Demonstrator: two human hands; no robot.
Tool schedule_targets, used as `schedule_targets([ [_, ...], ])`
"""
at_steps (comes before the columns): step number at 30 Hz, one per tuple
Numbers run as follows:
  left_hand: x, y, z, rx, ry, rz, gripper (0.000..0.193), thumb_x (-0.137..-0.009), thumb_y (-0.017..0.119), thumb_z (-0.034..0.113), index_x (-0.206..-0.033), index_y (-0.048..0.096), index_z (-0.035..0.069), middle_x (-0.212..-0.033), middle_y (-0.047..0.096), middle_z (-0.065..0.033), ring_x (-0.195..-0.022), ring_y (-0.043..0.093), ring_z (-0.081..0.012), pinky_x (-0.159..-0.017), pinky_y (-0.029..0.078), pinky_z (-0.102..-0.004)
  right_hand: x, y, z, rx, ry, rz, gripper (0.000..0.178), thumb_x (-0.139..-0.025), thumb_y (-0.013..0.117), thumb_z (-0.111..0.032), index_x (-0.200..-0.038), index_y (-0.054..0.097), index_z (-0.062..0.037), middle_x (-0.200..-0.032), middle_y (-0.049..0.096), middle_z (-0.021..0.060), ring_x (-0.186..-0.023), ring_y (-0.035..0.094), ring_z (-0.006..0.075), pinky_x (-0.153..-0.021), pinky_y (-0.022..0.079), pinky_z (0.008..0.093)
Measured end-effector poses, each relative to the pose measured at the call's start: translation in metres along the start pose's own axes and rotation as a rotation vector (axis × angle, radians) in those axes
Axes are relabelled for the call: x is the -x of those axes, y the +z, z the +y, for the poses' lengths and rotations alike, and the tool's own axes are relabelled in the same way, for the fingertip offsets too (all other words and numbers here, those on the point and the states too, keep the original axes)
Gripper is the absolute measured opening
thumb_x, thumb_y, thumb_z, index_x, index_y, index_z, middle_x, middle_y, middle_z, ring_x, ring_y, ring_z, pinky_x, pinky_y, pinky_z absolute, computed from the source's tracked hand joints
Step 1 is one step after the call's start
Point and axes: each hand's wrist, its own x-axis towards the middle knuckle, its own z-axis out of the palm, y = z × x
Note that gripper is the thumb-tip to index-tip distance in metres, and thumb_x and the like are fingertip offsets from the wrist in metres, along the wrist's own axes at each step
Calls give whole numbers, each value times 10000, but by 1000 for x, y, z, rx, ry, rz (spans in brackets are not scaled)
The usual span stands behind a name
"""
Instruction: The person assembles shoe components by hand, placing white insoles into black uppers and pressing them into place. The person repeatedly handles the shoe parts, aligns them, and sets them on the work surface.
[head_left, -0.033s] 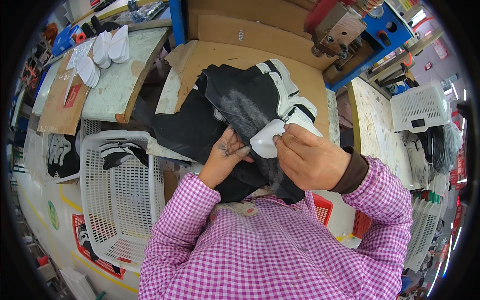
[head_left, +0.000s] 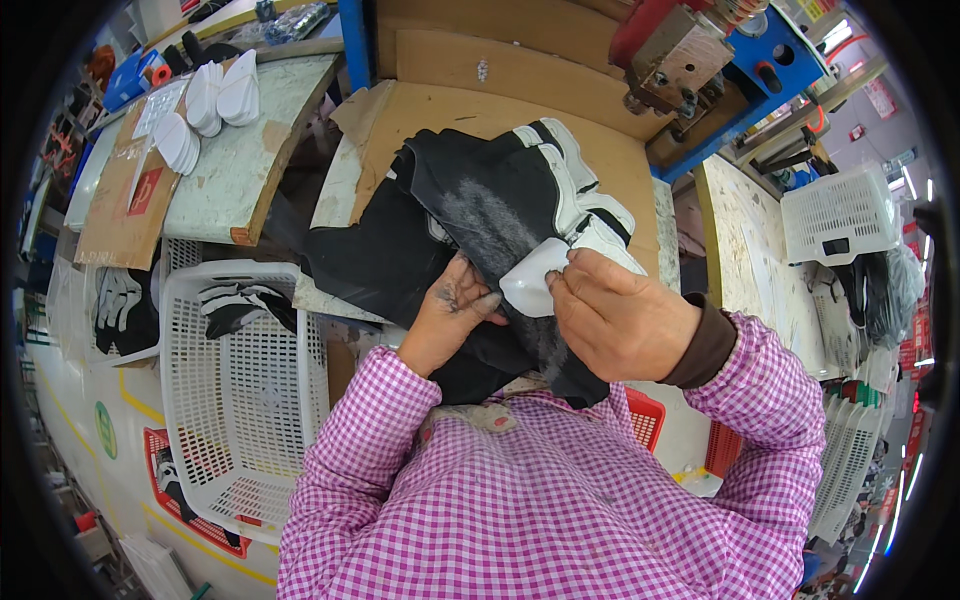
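Observation:
Black fabric boot uppers point(head_left: 360, 250) with white trimmed edges lie heaped at the front of the bench. The top one point(head_left: 490, 205) has a pale, scuffed-looking patch and drapes over the near edge toward my lap. My left hand point(head_left: 455, 305) is closed on its near left edge, thumb on top; the other fingertips are partly hidden. Between the thumb and fingers of my right hand point(head_left: 625, 315) is a thin, smooth white rounded piece point(head_left: 525, 280), held against the black fabric. Its right end is hidden by my fingers.
A white plastic basket point(head_left: 240, 400) with a black-and-white piece inside stands at left. Bundled white rounded pieces point(head_left: 203, 100) lie on the left table point(head_left: 225, 200). A blue-framed machine with a metal head point(head_left: 680, 65) overhangs the back right. A white crate point(head_left: 840, 215) sits at far right.

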Motion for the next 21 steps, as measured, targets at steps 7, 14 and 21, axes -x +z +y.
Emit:
schedule_targets([
  [7, -1, 0, 1, -39, 0, -7, 666, -892, 530, -27, -1457, 188, 61, -1245, 520, -94, -1081, 562, -166, -777, 550, -281, -4, -2, -1, 69, -53, -45, 218, -637, 664, -53, -826, 672, 55, -938, 656, 161, -937, 641, 253, -1007, 409, 385],
  [14, -1, 1, 2, -25, -12, 6, 618, -886, 547, -23, -1429, 259, 36, -1336, 477, -93, -1146, 535, -183, -799, 547, -276, -4, 1, -2, 27, -40, -40, 241, -623, 667, -73, -827, 673, 54, -950, 658, 173, -930, 640, 258, -997, 403, 381],
  [21, -1, -1, 0, -59, -7, 7, 632, -895, 517, -34, -1446, 218, 48, -1243, 519, -89, -1075, 562, -162, -787, 553, -289, -2, 2, -5, 33, -49, 4, 256, -605, 674, -83, -819, 677, 57, -947, 660, 178, -920, 641, 257, -981, 404, 383],
])
